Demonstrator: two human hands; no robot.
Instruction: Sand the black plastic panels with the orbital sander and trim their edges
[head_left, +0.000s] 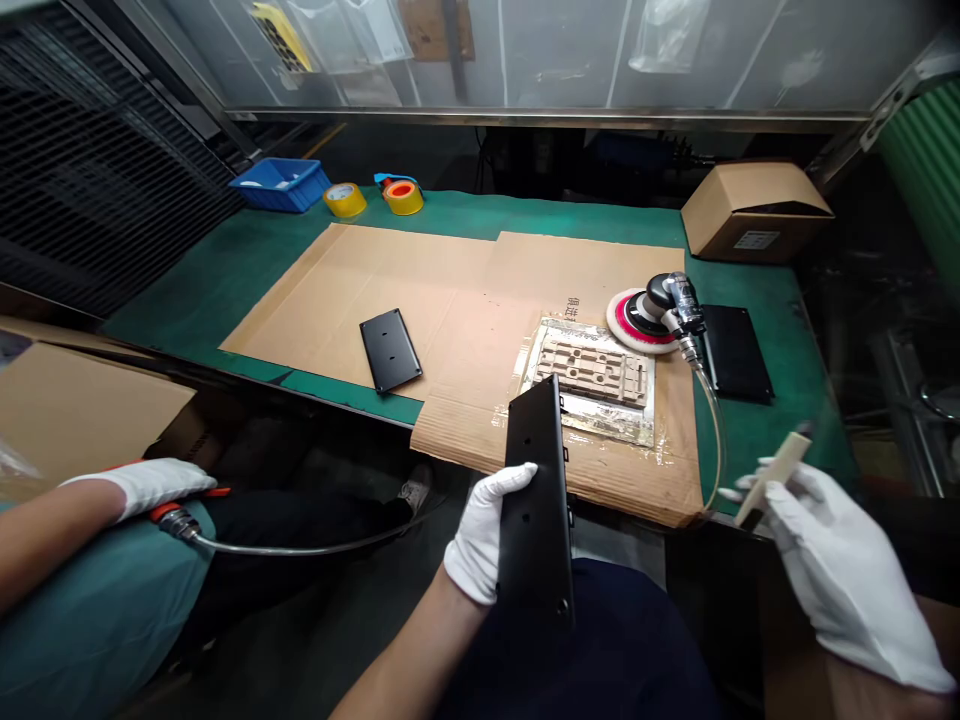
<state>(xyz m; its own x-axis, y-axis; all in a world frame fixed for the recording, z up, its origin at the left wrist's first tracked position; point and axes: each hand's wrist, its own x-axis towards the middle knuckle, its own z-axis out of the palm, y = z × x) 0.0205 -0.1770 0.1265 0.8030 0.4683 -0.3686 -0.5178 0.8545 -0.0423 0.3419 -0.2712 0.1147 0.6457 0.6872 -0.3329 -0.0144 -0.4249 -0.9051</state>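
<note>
My left hand (487,530), in a white glove, is shut on a black metal plate (536,520) with small holes and side tabs, held upright over my lap. My right hand (847,570), also gloved, grips a cream-coloured flat strip (772,480), possibly a sanding stick. It is nearest the table's front right corner. Beyond them lie a second black plate (390,350) on the cardboard sheet (420,300) and a third (735,352) on the green mat. An orbital polisher with a wool pad (652,315) rests near a slotted block on foil (589,372).
At the left, a co-worker's gloved hand (142,488) in a teal sleeve holds a red-handled air tool (176,515) with a hose. A blue bin (281,185), tape rolls (367,197) and a cardboard box (754,212) stand along the table's back. A clear air hose (712,430) hangs off the front edge.
</note>
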